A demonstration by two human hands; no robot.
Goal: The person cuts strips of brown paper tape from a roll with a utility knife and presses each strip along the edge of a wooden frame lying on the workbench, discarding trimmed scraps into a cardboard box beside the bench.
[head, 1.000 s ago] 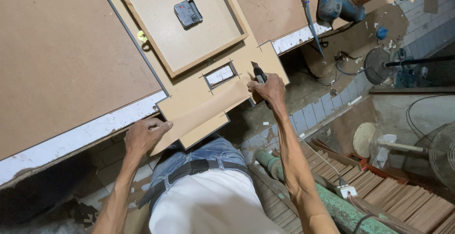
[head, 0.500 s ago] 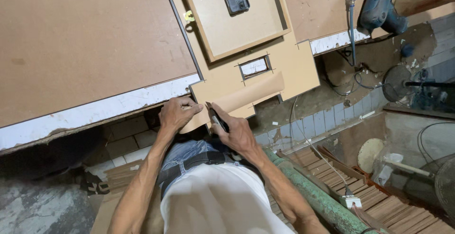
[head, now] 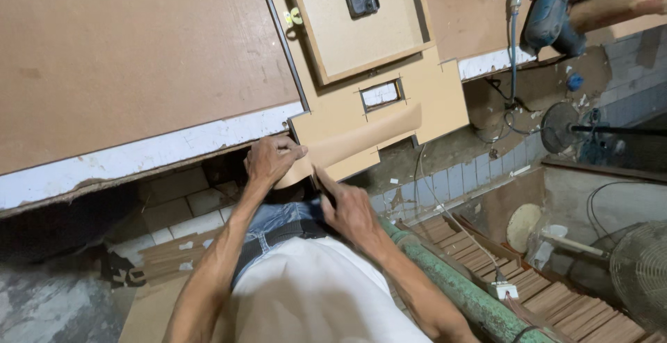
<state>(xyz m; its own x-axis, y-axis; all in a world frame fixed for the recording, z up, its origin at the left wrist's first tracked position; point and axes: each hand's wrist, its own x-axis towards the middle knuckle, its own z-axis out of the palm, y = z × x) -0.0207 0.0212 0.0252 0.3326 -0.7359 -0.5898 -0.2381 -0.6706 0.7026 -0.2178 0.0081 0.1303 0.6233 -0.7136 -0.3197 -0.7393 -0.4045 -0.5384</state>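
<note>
Head view looks down the person's arms toward the near edge of a counter (head: pixel 139 58) that fills the upper left of the frame. Lying over that edge is a tan board panel (head: pixel 431 100) with a small rectangular cutout (head: pixel 381 95), and over its lower part a narrow tan strip (head: pixel 361 138) is held. The left hand (head: pixel 271 162) has its grip pressed together on the strip's lower-left end, fingers curled over the top and thumb beneath. The right hand (head: pixel 351 211), just beside it toward the frame's centre, pinches a slim dark tool, likely a pen or blade (head: pixel 321 184), whose tip meets the strip near that same end.

By the look of it, the step in hand is marking or trimming the strip's end while the other hand steadies it. A next move would call for keeping the strip flat against the panel so the tool's line stays true.

The strip's long axis runs diagonally, from lower left at the hands up to the right toward the panel's middle, its free end pointing to the upper right. A blue power drill (head: pixel 549 16) lies at the upper right.
</note>
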